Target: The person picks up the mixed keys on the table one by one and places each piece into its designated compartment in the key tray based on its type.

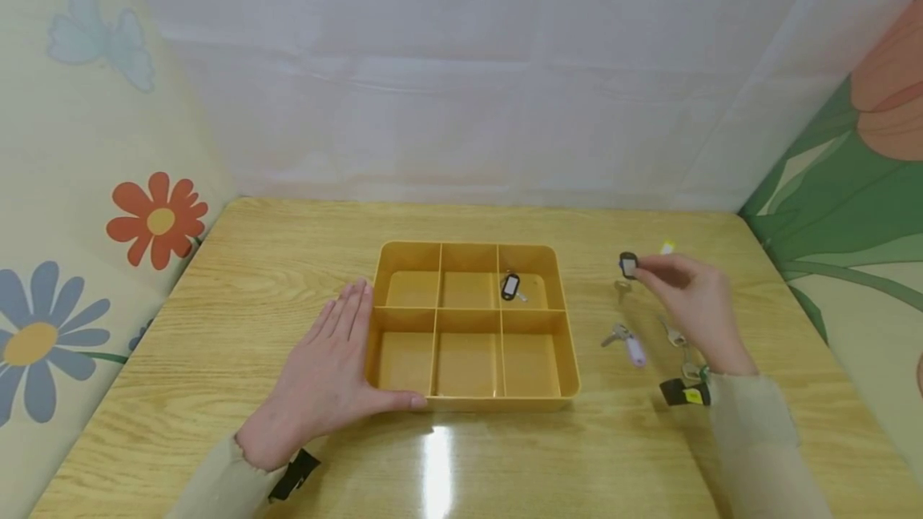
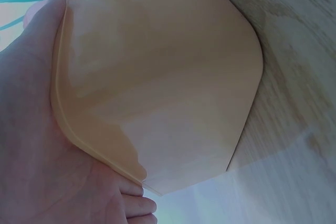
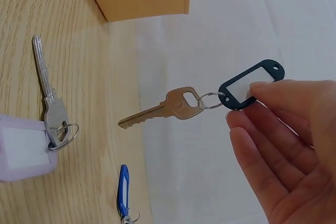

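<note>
My right hand [image 1: 695,307] pinches a black key tag [image 3: 252,85] between thumb and fingers, above the table to the right of a yellow six-compartment tray [image 1: 497,403]. From the tag's ring hangs a brass-coloured key [image 3: 181,106]. My left hand [image 1: 324,371] lies against the tray's near left corner, fingers straight along the left side and thumb along the front. In the left wrist view, that hand's palm touches the tray wall [image 2: 173,87]. Another black key tag [image 1: 510,287] with a key lies in the tray's back right compartment.
Right of the tray lies a lilac-tagged key [image 1: 634,349]. Loose-looking keys [image 1: 675,335] lie under my right hand, and a yellow tag [image 1: 667,247] behind it. A blue tag [image 3: 123,190] shows in the right wrist view. A white sheet [image 1: 461,126] hangs behind the table.
</note>
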Motion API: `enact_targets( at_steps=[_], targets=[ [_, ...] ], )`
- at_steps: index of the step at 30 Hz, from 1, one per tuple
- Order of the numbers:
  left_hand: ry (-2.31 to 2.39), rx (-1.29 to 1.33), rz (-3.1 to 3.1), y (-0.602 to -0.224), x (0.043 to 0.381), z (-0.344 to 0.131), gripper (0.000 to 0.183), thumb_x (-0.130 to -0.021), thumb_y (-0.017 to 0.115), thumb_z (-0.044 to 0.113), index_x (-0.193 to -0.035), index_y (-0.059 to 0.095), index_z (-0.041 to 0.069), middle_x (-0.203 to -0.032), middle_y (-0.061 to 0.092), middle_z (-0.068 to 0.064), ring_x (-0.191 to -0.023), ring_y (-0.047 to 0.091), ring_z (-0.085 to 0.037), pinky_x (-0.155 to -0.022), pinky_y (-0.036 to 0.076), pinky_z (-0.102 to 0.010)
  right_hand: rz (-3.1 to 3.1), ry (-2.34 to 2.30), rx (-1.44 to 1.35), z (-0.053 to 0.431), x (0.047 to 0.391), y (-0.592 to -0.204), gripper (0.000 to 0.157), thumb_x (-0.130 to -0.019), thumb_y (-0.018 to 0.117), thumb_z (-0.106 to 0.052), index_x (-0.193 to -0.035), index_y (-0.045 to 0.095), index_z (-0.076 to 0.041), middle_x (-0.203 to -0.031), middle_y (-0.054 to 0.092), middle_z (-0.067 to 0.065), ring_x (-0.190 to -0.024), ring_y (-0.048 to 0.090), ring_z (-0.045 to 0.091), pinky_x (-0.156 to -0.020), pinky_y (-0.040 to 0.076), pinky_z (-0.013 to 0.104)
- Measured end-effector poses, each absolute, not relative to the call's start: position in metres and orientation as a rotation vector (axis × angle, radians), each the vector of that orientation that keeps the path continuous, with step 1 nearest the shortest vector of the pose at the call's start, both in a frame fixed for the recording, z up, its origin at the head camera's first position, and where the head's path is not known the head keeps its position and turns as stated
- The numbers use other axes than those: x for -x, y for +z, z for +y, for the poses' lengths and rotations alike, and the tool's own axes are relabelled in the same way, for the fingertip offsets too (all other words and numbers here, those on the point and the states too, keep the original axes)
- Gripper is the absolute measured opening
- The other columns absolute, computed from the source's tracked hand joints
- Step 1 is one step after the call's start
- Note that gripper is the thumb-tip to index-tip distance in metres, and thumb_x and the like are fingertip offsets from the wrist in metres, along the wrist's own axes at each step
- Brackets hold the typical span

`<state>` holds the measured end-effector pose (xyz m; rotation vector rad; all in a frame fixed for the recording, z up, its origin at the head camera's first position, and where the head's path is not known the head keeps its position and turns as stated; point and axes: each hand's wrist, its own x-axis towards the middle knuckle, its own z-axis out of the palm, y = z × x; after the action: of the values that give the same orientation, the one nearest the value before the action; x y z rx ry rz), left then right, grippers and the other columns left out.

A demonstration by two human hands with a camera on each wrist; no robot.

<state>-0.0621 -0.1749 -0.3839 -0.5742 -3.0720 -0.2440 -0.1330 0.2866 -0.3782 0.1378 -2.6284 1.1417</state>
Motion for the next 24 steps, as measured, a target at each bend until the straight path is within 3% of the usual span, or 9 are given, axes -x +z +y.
enact_targets(
  at_steps=[14,24],
  targets=[
    [-0.24,0.568,-3.082,-0.384,0.063,-0.175,0.148,-0.065,0.044,0.101,-0.16,-0.001,-0.004,-0.167,-0.004,-0.02,-0.154,0.0,-0.033,-0.123,0.011,-0.049,-2.578,1.149,-0.21,0.28,0.137,-0.372,0.022,-0.095,0.076,-0.023,-0.111,0.077,-0.008,-0.103,0.076,0.005,-0.086,0.068,0.004,-0.073,0.054,0.012],
    [-0.235,0.575,-3.08,-0.384,0.063,-0.175,0.148,-0.065,0.044,0.101,-0.16,-0.002,-0.004,-0.167,-0.004,-0.02,-0.153,-0.001,-0.033,-0.124,0.01,-0.049,-2.606,1.178,-0.178,0.271,0.139,-0.365,0.026,-0.096,0.075,-0.029,-0.114,0.076,-0.011,-0.108,0.075,0.003,-0.09,0.068,0.008,-0.076,0.054,0.013]
  ],
)
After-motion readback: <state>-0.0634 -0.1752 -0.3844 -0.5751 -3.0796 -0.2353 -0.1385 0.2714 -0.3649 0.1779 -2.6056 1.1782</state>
